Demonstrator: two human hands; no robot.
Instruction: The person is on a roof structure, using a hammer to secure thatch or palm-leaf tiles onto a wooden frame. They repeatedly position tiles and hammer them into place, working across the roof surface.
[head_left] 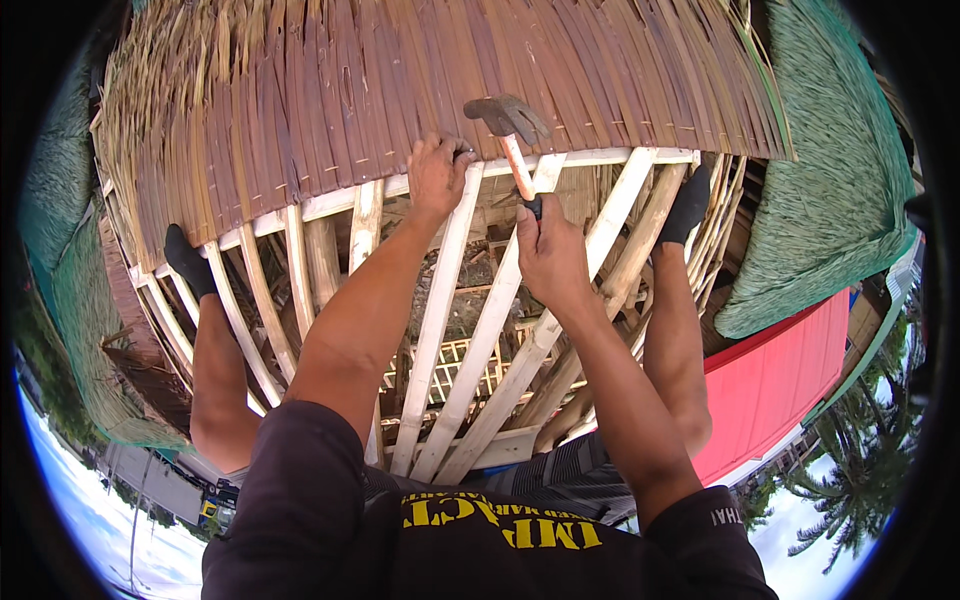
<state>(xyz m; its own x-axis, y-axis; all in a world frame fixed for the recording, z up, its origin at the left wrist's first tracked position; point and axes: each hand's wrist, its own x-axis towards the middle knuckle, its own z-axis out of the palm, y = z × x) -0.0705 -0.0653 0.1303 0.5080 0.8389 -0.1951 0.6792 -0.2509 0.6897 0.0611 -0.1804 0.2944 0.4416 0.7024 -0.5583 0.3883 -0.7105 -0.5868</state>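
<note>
Right hand clenches the red-handled steel claw hammer mid-frame, while the left hand pins brown woven palm-leaf thatch against the pale wooden roof batten, steadying it.

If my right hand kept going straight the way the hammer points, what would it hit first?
Most likely the pale batten at the thatch edge. The right hand aims the hammer up at it; the head already overlaps the thatch, though depth is hard to judge.
</note>
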